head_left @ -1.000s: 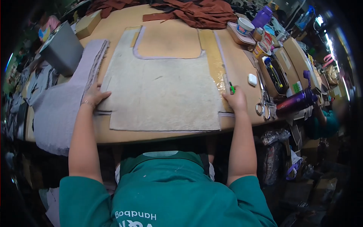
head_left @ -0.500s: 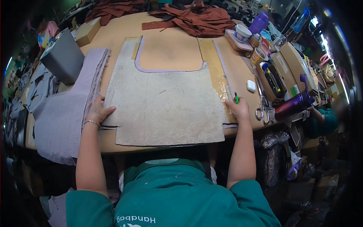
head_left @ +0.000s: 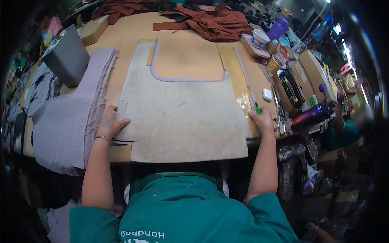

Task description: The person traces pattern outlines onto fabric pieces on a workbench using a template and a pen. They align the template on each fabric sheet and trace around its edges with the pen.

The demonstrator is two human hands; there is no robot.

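A large off-white cardboard pattern (head_left: 186,117) with a U-shaped cut-out lies flat in front of me, strips of yellow tape along its right arm. A lilac fabric edge (head_left: 186,79) shows from under it around the cut-out. My left hand (head_left: 110,124) holds the pattern's left edge, thumb on top and fingers at the side. At the right edge, my right hand (head_left: 262,120) grips the pattern with its thumb on top. A green pen (head_left: 257,108) sticks up from that same hand.
Left of the pattern lies a stack of lilac fabric (head_left: 60,125), with a grey metal block (head_left: 67,56) behind. Scissors (head_left: 279,121), a white case (head_left: 267,94), a pen box (head_left: 289,91) and a purple bottle (head_left: 310,115) line the right. Brown fabric (head_left: 214,22) is heaped at the back.
The pattern has slid slightly right and towards me, both hands moving with it. The lilac edge below the cut-out stays visible. At far right, a co-worker's arm has moved up.
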